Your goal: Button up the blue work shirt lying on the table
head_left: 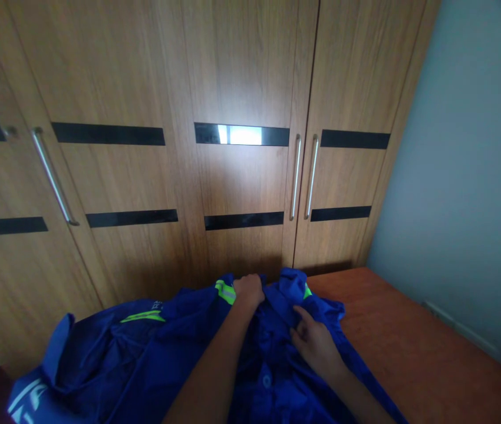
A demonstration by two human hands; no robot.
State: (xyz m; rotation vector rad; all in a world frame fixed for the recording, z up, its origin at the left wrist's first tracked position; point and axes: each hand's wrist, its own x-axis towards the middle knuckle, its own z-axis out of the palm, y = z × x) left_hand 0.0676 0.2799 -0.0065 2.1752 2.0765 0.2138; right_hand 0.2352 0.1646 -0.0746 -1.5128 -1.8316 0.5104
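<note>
A dark blue garment [180,341] with bright green strips and white lettering lies spread over an orange-brown surface. Near its collar, beside a green and grey strip, my left hand [249,288] is closed on the fabric. To the right, my right hand [315,341] rests at the collar's other side, index finger stretched out and touching the cloth, thumb apart from it. Buttons show down the front of the garment between my forearms.
Behind the garment stands a wooden wardrobe [241,182] with metal handles and black strips, its doors closed. The orange-brown surface [401,330] extends to the right, up to a pale wall [467,176].
</note>
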